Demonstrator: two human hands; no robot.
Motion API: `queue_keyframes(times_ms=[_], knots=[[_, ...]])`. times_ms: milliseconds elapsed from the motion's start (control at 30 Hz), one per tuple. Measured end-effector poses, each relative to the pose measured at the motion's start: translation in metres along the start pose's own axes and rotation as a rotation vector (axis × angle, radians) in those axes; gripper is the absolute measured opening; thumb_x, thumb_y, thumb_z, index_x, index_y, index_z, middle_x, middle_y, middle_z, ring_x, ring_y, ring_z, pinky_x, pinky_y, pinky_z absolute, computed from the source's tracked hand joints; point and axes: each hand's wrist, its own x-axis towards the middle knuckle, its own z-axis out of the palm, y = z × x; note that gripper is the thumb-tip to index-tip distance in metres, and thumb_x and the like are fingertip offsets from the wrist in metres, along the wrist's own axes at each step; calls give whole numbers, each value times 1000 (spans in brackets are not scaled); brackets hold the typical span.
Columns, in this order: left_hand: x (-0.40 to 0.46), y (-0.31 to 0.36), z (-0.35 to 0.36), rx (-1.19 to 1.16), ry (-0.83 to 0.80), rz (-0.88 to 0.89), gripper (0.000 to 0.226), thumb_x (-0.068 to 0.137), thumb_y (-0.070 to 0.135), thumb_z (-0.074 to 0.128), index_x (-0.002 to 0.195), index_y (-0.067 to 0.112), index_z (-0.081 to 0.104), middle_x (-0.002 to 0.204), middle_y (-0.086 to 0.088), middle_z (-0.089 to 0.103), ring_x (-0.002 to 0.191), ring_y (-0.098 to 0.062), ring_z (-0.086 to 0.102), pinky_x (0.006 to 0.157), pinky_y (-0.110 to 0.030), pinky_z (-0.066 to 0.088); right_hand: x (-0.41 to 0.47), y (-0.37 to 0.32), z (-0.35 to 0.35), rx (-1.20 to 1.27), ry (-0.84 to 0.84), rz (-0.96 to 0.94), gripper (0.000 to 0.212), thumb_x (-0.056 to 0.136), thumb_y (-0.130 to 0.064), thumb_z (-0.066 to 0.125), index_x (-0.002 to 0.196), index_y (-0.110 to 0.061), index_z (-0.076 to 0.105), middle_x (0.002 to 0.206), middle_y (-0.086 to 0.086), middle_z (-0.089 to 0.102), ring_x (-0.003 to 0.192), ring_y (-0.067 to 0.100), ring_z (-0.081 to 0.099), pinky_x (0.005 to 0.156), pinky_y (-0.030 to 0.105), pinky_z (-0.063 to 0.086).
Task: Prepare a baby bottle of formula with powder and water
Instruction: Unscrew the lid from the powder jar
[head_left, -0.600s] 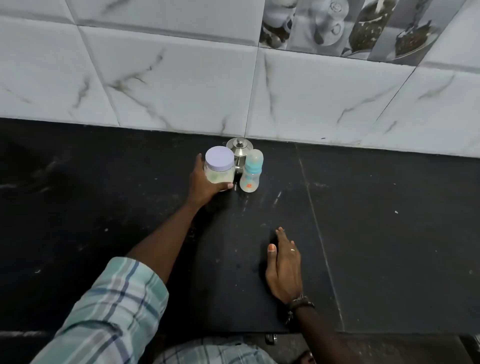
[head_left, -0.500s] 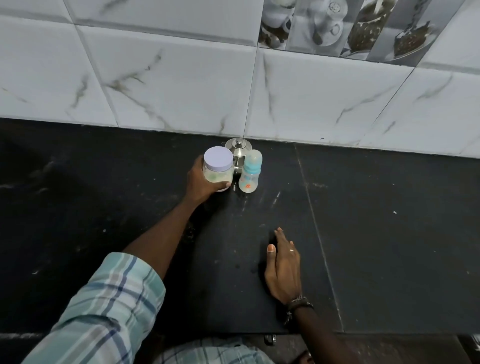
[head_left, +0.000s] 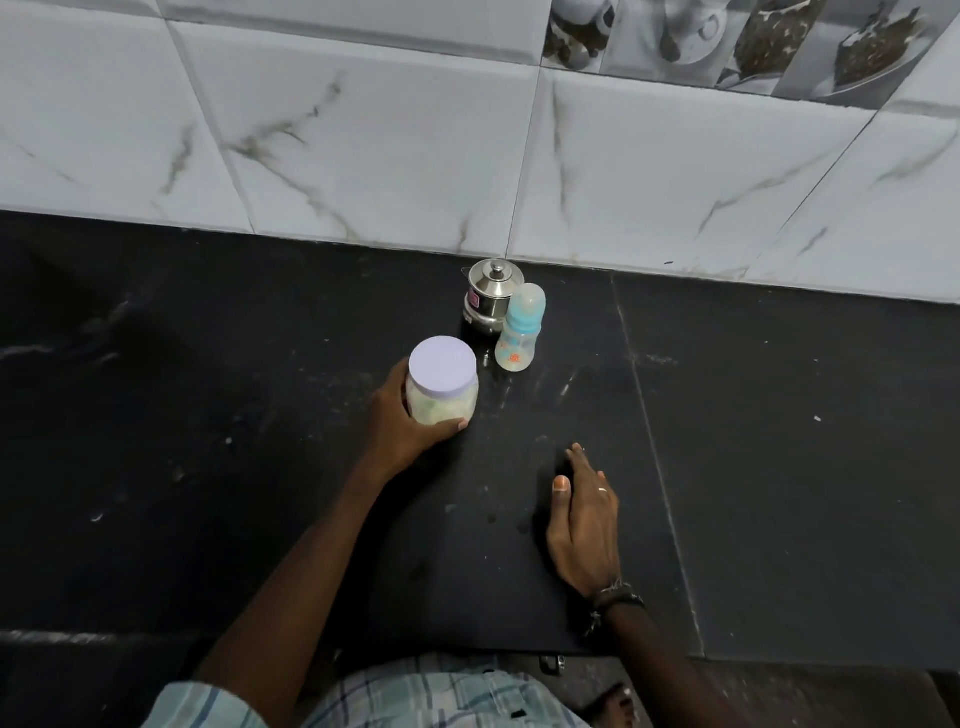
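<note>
- The left hand (head_left: 402, 421) is wrapped around the powder jar (head_left: 442, 382), thumb in front, arm stretched forward.
- The right hand (head_left: 584, 514) lies flat and empty on the black counter (head_left: 779, 441).
- The baby bottle (head_left: 519, 327) stands capped just beside a steel pot (head_left: 488, 296), near the wall.
- Risk: a one-handed hold may let the jar slip or knock over the bottle.

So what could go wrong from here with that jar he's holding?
The left hand grips the powder jar one-handed from the side; it could slip or tip. The baby bottle and steel pot stand close together near the wall, so a careless reach might knock one over. The right hand lies flat, steadying nothing.
</note>
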Motion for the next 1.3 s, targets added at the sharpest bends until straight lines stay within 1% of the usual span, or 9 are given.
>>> queue_keyframes(times_ms=[333,467,567,700,833,933,1067,1167,1300], knots=[[-40,-2,-4,-52,15,33,93,54,14,98,135,20,54,125,11,61,114,-5,58,91,-6,45,-1,-1,-1,14,-15,2,53,98,-29,34,142,-2,45,150,13,45,141,22,39,121,45,20],[-46,-4,-4,-52,17,32,93,53,18,99,133,29,52,124,18,60,112,14,55,90,-5,44,-1,-7,-3,25,-28,18,54,97,-30,34,142,-2,45,150,14,46,141,26,41,119,49,22],[-48,-3,-4,-32,21,24,93,53,21,99,133,31,52,125,17,61,113,15,55,90,-4,44,4,-23,-4,5,18,1,51,94,-29,43,136,-2,51,139,16,57,128,32,53,112,54,33],[-49,1,-4,-37,35,11,92,53,23,99,133,31,54,126,12,64,114,1,60,93,-12,49,23,-73,-3,-16,139,-244,36,89,-18,64,120,-1,65,120,14,68,110,31,65,95,47,50],[-56,6,-5,-39,34,-35,81,52,44,94,123,47,56,114,25,67,106,9,63,83,-8,49,46,-125,-6,-182,-22,-331,54,85,-60,57,119,-18,59,114,4,60,97,24,61,76,39,53],[-60,5,-6,8,43,-73,71,46,54,86,110,39,60,101,25,67,97,12,62,75,-3,45,53,-144,-2,-381,-116,-367,66,75,-81,47,104,-22,55,101,2,52,84,24,57,62,34,48],[-58,-1,-5,47,33,-74,87,42,53,89,114,11,65,110,7,69,98,1,63,83,-13,49,62,-155,5,-580,-201,-381,77,74,-84,45,103,-14,55,106,7,53,85,26,59,64,36,46],[-58,-2,-7,47,19,-68,91,44,50,93,123,19,62,117,11,67,103,1,62,88,-16,52,69,-161,6,-635,-260,-394,76,76,-80,50,104,-10,59,103,9,52,80,25,60,66,35,50],[-59,3,-10,26,2,-62,87,51,34,99,129,27,60,116,16,68,106,8,62,85,-6,48,82,-167,5,-594,-298,-468,61,70,-72,63,80,-14,53,83,4,44,64,21,49,58,30,37]])
